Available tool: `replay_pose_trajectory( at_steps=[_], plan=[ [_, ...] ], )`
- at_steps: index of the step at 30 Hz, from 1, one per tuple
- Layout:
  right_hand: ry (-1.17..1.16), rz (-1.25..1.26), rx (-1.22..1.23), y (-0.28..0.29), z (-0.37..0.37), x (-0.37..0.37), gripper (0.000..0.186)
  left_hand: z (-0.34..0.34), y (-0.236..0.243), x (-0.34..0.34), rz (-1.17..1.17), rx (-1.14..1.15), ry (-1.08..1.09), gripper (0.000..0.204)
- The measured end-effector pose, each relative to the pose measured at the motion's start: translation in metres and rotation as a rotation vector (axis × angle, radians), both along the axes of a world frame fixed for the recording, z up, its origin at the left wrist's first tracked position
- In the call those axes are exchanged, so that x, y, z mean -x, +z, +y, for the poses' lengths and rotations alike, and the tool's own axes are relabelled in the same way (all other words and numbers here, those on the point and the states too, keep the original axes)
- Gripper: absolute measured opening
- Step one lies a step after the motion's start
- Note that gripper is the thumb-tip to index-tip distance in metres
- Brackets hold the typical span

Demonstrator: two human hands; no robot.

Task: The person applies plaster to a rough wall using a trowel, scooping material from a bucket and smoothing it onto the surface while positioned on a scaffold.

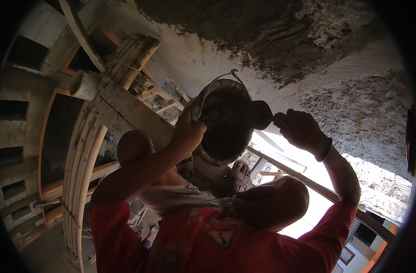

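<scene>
My left hand [189, 132] grips the near-left rim of a bucket [197, 103], fingers closed over its edge. The bucket is tilted so its mouth shows, with dark wet mortar [221, 120] inside. Its wire handle [224, 73] stands up at the far side. To the right, my right hand [301, 131] is closed round the handle of a trowel [261, 114]. The dark, rounded trowel blade overlaps the bucket's right rim; whether mortar lies on it is too dark to tell. The trowel handle is mostly hidden in my fist.
A surface part coated with dark wet plaster [262, 32] lies beyond the bucket. I squat on a plank [130, 107], near bundled bamboo poles [83, 159]. A pale bucket [84, 85] stands at the left. The ground lies well below, past a wooden rail [289, 170].
</scene>
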State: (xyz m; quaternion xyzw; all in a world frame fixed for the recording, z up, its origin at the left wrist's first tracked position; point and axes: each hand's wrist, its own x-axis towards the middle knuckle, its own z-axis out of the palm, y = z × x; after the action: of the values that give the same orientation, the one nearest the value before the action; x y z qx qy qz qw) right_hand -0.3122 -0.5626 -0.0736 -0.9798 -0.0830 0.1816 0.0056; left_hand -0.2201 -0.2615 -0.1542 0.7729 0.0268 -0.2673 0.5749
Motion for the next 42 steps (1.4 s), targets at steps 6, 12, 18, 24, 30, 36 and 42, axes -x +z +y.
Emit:
replay_pose_trajectory(
  at_steps=[6,12,18,24,30,36,42],
  plan=[
    [0.16,-0.229,0.207,-0.027,0.036,-0.021,0.018,-0.003,-0.013,-0.004,-0.196,0.048,-0.079,0.067],
    [0.076,-0.055,-0.083,-0.07,0.033,-0.024,0.015,-0.009,-0.014,-0.004,-0.169,0.05,-0.024,0.067],
    [-0.021,-0.064,-0.433,-0.114,0.053,-0.013,0.037,-0.012,-0.01,-0.006,-0.069,0.121,-0.07,0.063],
    [-0.15,-0.206,-0.511,-0.104,0.042,0.016,0.034,-0.004,0.009,-0.008,0.05,0.175,0.005,0.055],
    [-0.167,-0.226,-0.512,-0.115,0.026,0.028,0.031,-0.008,0.005,-0.004,0.065,0.188,0.028,0.049],
    [-0.201,-0.181,-0.601,-0.081,0.008,0.028,0.031,-0.005,0.013,-0.002,0.21,0.167,0.11,0.063],
    [-0.374,0.038,-0.679,-0.019,-0.012,0.02,0.033,0.023,0.006,0.004,0.23,0.031,0.084,0.064]
  ],
)
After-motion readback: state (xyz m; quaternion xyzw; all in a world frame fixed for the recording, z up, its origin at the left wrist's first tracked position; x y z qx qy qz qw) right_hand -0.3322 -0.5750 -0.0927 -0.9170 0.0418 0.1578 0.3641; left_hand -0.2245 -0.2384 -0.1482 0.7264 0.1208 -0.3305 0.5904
